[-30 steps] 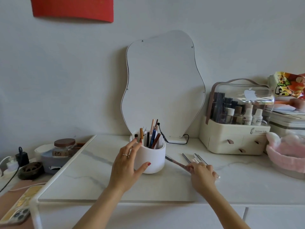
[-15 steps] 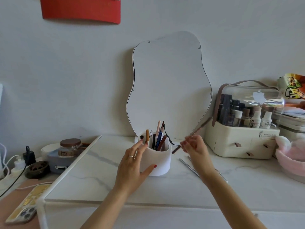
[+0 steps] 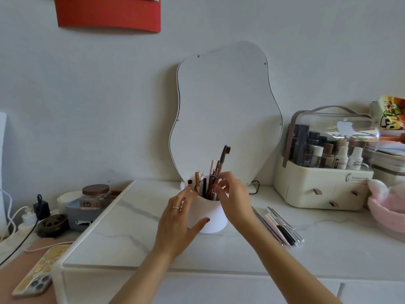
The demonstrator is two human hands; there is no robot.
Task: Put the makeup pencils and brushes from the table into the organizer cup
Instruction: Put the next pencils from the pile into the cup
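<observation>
A white organizer cup (image 3: 211, 218) stands mid-table, holding several pencils and brushes. My left hand (image 3: 178, 218) grips the cup's left side, thumb across its front. My right hand (image 3: 235, 198) is at the cup's right rim, fingertips pinched on a brown brow pencil (image 3: 223, 159) that stands nearly upright with its brush tip above the others and its lower end inside the cup. Several pencils and brushes (image 3: 279, 227) lie side by side on the white marble table (image 3: 131, 238), right of the cup.
A wavy mirror (image 3: 225, 110) leans on the wall behind the cup, its cable trailing right. A cream cosmetics box (image 3: 324, 183) and a pink fluffy headband (image 3: 388, 205) stand at right. A jar (image 3: 95, 196), a charger and a phone (image 3: 37, 275) sit lower left.
My right hand picked a brown pencil off the table, carried it left and up, and now has it upright with its end in the cup. My left hand stayed on the cup.
</observation>
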